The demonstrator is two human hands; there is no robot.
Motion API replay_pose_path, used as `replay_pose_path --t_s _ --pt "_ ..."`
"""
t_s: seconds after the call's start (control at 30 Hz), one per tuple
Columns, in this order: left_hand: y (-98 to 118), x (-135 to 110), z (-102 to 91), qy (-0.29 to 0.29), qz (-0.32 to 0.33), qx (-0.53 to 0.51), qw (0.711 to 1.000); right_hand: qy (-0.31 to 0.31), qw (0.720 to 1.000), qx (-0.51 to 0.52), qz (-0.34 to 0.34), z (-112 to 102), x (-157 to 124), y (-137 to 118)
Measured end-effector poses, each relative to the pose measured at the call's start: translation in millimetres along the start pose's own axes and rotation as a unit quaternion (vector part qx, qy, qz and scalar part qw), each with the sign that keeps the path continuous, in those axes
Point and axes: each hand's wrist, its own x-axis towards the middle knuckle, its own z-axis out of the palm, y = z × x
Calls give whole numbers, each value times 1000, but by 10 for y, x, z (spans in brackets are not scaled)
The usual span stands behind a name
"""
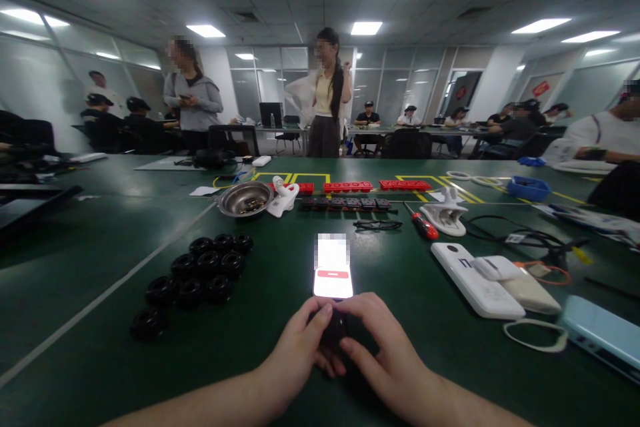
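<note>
Between my two hands, low in the middle of the head view, is a small glossy black part point(335, 328), mostly covered by fingers. My left hand point(299, 339) has its thumb on top of the part and its fingers curled beneath. My right hand point(385, 343) grips the same part from the other side, index finger over the top and thumb at the near side. Just beyond the fingertips lies a phone point(334, 285) with a bright white screen and a red bar. Several similar-looking black round parts point(207, 264) sit grouped to the left.
Farther back are a metal bowl point(227, 203) of small brass-coloured pieces, red trays point(349, 187), a row of black blocks point(345, 203) and glasses point(377, 225). At right lie a screwdriver point(426, 227), a white power bank point(475, 283), cables and a light-blue case point(603, 333). People stand and sit beyond.
</note>
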Motion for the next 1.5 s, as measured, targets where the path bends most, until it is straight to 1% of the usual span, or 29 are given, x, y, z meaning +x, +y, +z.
replay_pose_path --t_s 0.07,0.17,0.23,0.37,0.53,0.63,0.8,0.9,1.1,1.17,1.3,1.37,1.5 --pt "-6 -1 -3 3 5 0 1000 4 1000 3 0 2 -7 -4" --pt "-15 -8 -4 6 17 3 1000 35 999 7 14 8 -18 6" --pt "-8 -17 1 8 18 7 1000 45 999 2 28 12 -20 14" --pt "22 -30 12 4 11 19 1000 28 999 -16 40 20 -8 8" --pt "13 -1 0 2 0 12 1000 30 1000 -8 3 26 -6 -10" --pt "-3 8 -4 2 3 14 1000 27 1000 -2 -4 21 -10 -10" --pt "-4 -12 4 -2 8 13 1000 33 999 -13 29 17 -22 6" --pt "5 -10 3 -5 7 15 1000 19 999 -15 37 23 -22 6" --pt "15 3 0 -5 1 9 1000 11 1000 -6 -11 15 -6 -21" --pt "6 3 -2 -6 4 4 1000 15 1000 -5 -6 11 -8 -19" --pt "-12 10 -9 -7 12 2 1000 34 999 -9 31 17 -15 16" --pt "-10 17 -10 -7 8 5 1000 31 999 -11 40 27 -18 34" --pt "12 21 -6 -3 -3 -1 1000 14 1000 -3 15 38 -23 30"
